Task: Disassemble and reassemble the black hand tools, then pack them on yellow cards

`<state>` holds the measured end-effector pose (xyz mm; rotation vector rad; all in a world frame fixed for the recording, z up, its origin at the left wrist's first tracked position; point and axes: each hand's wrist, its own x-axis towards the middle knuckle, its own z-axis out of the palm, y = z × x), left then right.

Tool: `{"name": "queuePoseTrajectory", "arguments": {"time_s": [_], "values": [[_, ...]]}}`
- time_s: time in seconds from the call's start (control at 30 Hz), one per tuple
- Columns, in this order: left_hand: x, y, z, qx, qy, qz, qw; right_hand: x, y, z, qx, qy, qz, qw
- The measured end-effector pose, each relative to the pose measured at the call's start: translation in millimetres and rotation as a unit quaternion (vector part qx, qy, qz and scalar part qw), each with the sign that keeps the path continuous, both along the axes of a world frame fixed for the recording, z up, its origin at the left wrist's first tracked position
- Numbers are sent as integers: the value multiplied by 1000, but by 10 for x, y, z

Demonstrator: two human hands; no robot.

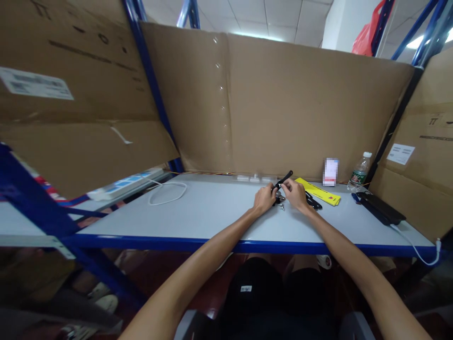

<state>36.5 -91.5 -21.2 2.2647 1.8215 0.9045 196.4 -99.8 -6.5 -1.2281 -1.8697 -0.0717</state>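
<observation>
- While the left hand has its fingers closed on a black strip right of centre in the frame, the right hand works in from the right.
- Right grip: fingertips at a small silver bit by the strip; can't tell if pinching or just touching.
- Strip is over the table, free end pointing to upper right of the frame.
- Metal pieces, key-like, just below, between the hands; black item and yellow card just right of them.
- Step in hand, best guess: two-handed fine work at the silver bit.
- Next move calls for a steady left grip and small right-fingertip adjustments.
</observation>
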Motion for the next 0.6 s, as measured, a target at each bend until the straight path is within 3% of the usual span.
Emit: {"name": "queuePoseTrajectory", "arguments": {"time_s": [0.37, 0.6], "values": [[2, -25, 0, 6, 18, -7, 1000, -13, 143, -87, -59, 57, -35, 996], [-3, -36, 10, 3, 15, -9, 1000, 16, 37, -53, 22, -33, 32, 999]]}}
